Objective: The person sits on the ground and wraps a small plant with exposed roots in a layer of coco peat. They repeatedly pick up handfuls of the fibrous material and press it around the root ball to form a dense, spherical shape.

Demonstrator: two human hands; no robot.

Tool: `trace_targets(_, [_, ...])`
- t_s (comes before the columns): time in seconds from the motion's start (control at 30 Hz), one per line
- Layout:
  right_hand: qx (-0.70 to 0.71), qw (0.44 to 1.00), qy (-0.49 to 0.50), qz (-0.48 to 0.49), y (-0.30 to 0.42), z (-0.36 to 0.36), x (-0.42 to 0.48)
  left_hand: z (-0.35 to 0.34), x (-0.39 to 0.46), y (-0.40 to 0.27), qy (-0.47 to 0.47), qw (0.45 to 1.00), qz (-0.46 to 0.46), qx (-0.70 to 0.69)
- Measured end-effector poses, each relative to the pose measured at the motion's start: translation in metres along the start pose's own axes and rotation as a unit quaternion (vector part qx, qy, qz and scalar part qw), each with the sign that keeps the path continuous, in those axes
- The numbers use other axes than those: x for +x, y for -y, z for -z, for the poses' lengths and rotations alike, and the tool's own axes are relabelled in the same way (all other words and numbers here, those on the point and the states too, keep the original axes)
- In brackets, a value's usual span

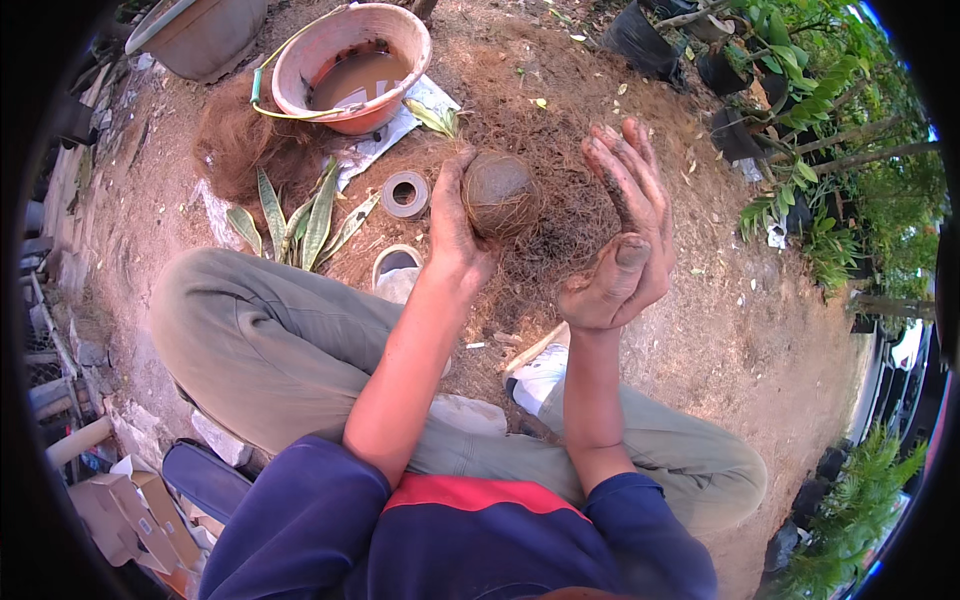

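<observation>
A round ball of brown fibre and soil (502,196), with fine strands wrapped about it, rests in my left hand (459,225). The thumb lies along its left side and the palm is beneath it. To the right, apart from the ball, my right hand (626,232) is raised with its palm turned inward. It holds nothing, and dark mud coats its fingers and thumb. Below the hands, loose brown fibre (555,247) is spread over the ground. A grey ring-shaped roll (406,196) lies just left of my left hand.
An orange bucket (412,71) of muddy water stands at the upper left, beside a heap of brown fibre (247,146). Snake plant leaves (319,217) lie nearer my knee. A grey tub (206,45) is farther back. Black-potted plants (731,131) line the right. Cardboard boxes (124,517) sit lower left.
</observation>
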State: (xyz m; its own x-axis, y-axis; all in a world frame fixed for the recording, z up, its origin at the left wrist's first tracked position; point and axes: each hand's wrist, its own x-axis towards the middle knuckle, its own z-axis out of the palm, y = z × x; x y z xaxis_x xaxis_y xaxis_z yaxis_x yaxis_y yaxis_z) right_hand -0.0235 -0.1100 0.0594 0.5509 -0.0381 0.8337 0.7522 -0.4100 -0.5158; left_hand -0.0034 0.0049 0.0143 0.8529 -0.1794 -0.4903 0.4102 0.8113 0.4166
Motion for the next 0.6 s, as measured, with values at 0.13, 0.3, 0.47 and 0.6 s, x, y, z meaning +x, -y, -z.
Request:
trace_targets(0.13, [-0.087,0.987,0.135,0.012,-0.021,-0.027,-0.021,-0.001,-0.002,0.016,0.071,0.996,-0.049,-0.035])
trace_targets(0.3, [-0.045,0.997,0.057,0.009,-0.015,-0.019,-0.017,-0.003,-0.007,0.007,0.027,0.999,-0.013,-0.035])
trace_targets(0.47, [-0.087,0.995,0.052,0.013,-0.008,-0.021,-0.013,-0.011,-0.011,0.007,0.020,0.999,-0.039,0.003])
trace_targets(0.6, [0.011,0.992,0.077,-0.098,-0.037,-0.035,-0.038,-0.012,-0.012,0.003,0.024,0.997,-0.064,0.037])
